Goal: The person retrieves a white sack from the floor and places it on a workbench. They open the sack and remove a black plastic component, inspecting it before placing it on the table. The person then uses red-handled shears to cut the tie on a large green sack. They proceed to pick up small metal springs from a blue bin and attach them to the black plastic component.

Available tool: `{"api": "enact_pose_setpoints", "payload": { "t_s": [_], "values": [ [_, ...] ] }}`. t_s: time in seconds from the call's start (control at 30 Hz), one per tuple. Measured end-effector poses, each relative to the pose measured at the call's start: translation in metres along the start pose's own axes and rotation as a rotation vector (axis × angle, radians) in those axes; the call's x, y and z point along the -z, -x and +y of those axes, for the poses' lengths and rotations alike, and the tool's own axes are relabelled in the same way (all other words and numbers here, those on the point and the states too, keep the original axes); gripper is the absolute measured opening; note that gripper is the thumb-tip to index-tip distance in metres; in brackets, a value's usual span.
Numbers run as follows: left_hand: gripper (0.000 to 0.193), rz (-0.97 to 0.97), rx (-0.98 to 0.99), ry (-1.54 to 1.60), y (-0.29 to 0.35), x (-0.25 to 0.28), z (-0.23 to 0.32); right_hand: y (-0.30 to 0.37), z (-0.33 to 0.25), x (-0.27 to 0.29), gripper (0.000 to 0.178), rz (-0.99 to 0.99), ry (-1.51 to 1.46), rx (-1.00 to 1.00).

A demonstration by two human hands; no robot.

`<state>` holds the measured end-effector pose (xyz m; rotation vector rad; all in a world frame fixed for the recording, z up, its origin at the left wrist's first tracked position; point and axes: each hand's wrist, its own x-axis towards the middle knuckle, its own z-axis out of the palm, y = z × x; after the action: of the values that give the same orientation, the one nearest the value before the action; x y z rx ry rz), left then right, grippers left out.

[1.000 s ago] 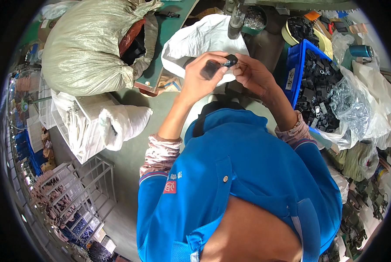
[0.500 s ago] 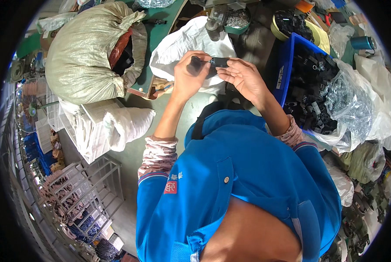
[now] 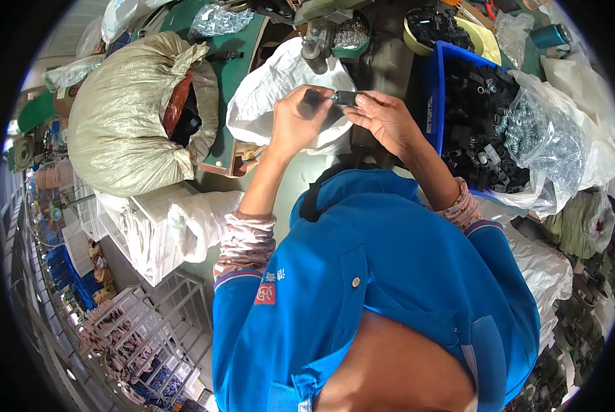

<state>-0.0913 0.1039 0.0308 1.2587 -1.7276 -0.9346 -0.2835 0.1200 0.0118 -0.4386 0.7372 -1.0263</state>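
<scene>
My left hand (image 3: 295, 120) is closed around a black plastic piece (image 3: 311, 100) with a broad end. A black rectangular plastic piece (image 3: 346, 98) is pinched between the thumb and fingers of my right hand (image 3: 388, 118). The two pieces meet end to end, with a small shiny metal bit at the junction; whether they are joined I cannot tell. Beneath my hands lies an open white sack (image 3: 256, 103). To the right stands a blue bin (image 3: 434, 103) of black plastic parts, with a clear bag of metal springs (image 3: 537, 130) resting partly over it.
A large woven sack (image 3: 125, 117) with a gaping mouth bulges at the left beside a green tabletop (image 3: 235, 55). Ahead are a metal press-like fixture (image 3: 314, 51) and a green tray of small metal parts (image 3: 351, 34). A yellow basin (image 3: 482, 48) stands behind the bin.
The view has turned slightly: the left sack sits lower and the bin higher in the picture. Both hands keep their pieces; the right-hand fingers have shifted a little on theirs.
</scene>
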Motion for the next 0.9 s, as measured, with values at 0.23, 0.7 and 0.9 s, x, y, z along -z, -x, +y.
{"api": "enact_pose_setpoints", "payload": {
  "t_s": [0.23,0.7,0.9],
  "values": [
    [0.012,0.071,0.150,0.159,-0.005,0.003,-0.007,-0.010,0.010,-0.022,0.025,0.076,0.125,0.208],
    [0.026,-0.276,0.640,1.083,-0.008,0.035,-0.018,-0.027,-0.030,-0.010,0.031,0.048,0.315,0.117],
    [0.038,-0.340,0.586,1.041,0.005,0.020,-0.010,-0.032,-0.044,-0.003,0.026,-0.037,0.295,0.140]
  ]
}}
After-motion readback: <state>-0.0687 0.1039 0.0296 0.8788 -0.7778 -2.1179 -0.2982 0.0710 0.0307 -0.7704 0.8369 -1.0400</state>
